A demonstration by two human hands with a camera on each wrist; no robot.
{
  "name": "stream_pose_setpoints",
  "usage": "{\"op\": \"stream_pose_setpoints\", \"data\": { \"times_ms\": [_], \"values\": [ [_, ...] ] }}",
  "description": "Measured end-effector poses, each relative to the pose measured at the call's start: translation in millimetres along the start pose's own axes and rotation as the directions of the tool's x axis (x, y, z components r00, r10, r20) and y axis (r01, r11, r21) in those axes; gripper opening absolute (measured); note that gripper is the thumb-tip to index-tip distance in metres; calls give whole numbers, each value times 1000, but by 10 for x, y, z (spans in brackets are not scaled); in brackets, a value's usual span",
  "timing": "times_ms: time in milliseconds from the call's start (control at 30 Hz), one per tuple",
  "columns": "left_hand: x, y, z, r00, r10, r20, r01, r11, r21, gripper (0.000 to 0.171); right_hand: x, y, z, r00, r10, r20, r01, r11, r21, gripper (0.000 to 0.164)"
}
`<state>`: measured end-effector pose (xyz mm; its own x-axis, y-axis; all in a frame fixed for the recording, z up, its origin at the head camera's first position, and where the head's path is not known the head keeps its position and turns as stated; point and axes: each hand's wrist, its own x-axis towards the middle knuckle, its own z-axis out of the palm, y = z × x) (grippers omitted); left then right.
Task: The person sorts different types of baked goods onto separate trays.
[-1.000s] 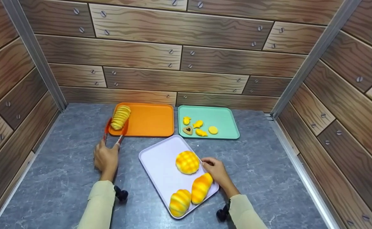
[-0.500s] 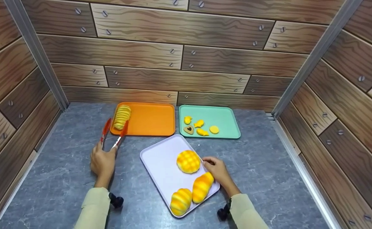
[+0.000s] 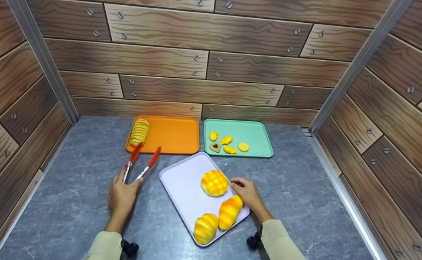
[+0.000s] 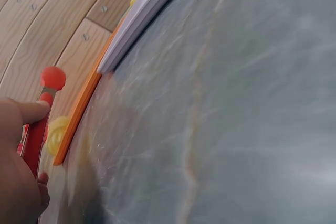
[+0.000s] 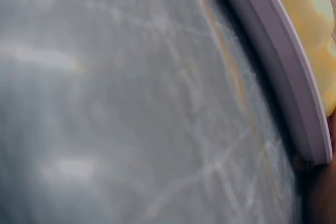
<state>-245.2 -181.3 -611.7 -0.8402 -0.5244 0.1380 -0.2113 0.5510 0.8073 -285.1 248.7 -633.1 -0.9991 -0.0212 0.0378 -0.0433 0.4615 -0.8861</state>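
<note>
My left hand (image 3: 123, 195) holds a pair of red-tipped tongs (image 3: 134, 153), their arms spread apart with nothing between them. The tongs' tips are over the front edge of the orange tray (image 3: 174, 135), just in front of a ridged yellow bread roll (image 3: 139, 132) on its left side. In the left wrist view, fingers wrap the red tongs (image 4: 34, 142). My right hand (image 3: 247, 194) grips the right rim of a lavender tray (image 3: 182, 187), which lies at an angle. On it are a round checkered bun (image 3: 214, 183), a long bread (image 3: 230, 212) and a striped bread (image 3: 205, 228).
A mint green tray (image 3: 254, 137) at the back right bears several small yellow pieces and a heart-marked biscuit (image 3: 214, 147). Wood-patterned walls (image 3: 160, 86) enclose the grey marbled table (image 3: 294, 198) at the back and sides.
The tongs have opened off the ridged bread roll, leaving it on the orange tray. My left hand has drawn back and the tongs have swung right. My right hand stays at the lavender tray.
</note>
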Motion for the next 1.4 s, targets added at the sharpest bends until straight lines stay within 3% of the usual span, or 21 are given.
{"op": "stream_pose_setpoints", "data": {
  "times_ms": [300, 567, 800, 1267, 1400],
  "values": [
    [-290, 86, -17, 989, 63, 137, -58, 998, -39, 76, -6, -2, -21, 1000, 14, 3, -14, 1000, -10, 20],
    [-562, 226, 19, 964, 147, 221, -132, 988, -80, 76, -9, 7, -19, 1000, 27, 1, -27, 1000, -12, 19],
    [-748, 356, 70, 937, 178, 302, -180, 983, -21, 79, 5, 42, -4, 1000, -2, -11, 2, 1000, 18, 20],
    [-927, 423, 242, 874, 301, 381, -322, 947, -11, 75, 0, 18, 13, 1000, -15, -16, 15, 1000, 9, 20],
    [-929, 435, 285, 861, 300, 410, -325, 946, -9, 75, 4, 25, 13, 1000, -17, -20, 17, 1000, 0, 20]
  ]
}}
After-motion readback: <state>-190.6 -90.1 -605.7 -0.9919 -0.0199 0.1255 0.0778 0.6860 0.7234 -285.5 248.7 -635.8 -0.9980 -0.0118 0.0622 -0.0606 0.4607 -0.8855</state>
